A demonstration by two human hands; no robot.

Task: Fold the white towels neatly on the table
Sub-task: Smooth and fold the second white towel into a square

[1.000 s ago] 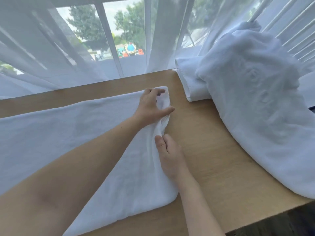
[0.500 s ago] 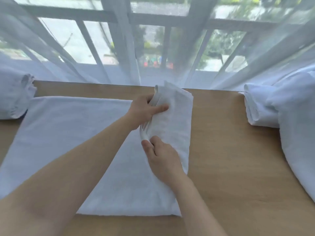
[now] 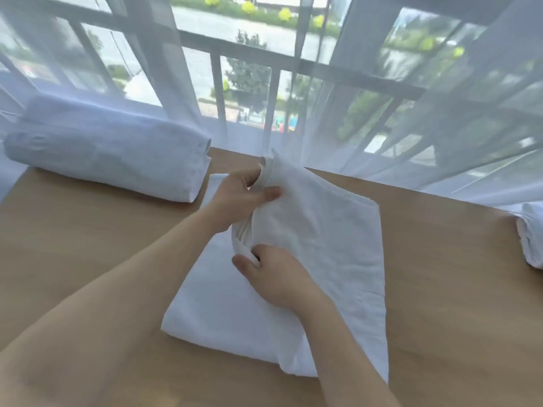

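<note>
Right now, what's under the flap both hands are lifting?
Under the flap, the same towel's lower layer lies on the table. Left hand and right hand pinch its edge; beneath the raised part is hidden.

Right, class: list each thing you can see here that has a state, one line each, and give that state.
Towel: partly folded on the table, edge lifted mid-fold.
Left hand: gripping the towel's lifted far edge.
Right hand: pinching the towel's lifted near edge.
Towel stack: folded, lying at far left.
Towel at right edge: folded, mostly out of view.
Curtain: drawn, sheer.
</note>
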